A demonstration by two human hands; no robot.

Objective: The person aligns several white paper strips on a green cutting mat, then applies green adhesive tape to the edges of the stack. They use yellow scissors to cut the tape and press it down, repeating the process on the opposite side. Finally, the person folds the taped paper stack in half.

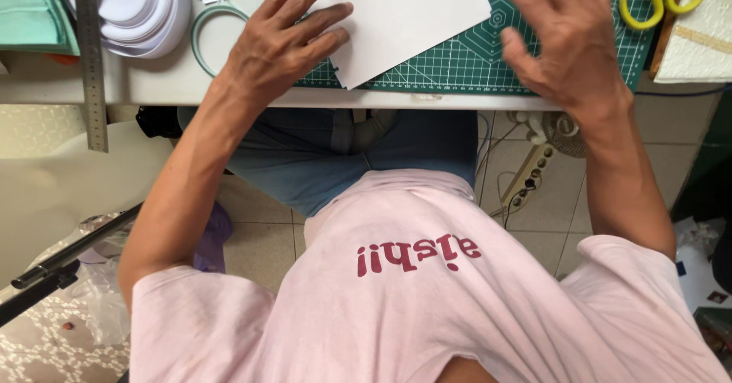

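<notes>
Two hands, left hand pinning white sheet (long axis tilted up-right), right hand hovering

The scene was bright and evenly lit by soft, daylight-like light with no harsh glare. The white sheet of paper and the white tape roll ran close to overexposed, losing surface detail. Only faint, soft shadows lay under the left hand and right hand on the green cutting mat. The space beneath the bench was dimmer, the far right edge falling dark. Focus was sharp overall; the right hand's fingers showed slight motion blur. The wide lens bent the steel ruler and stretched the pink shirt near the bottom.
</notes>
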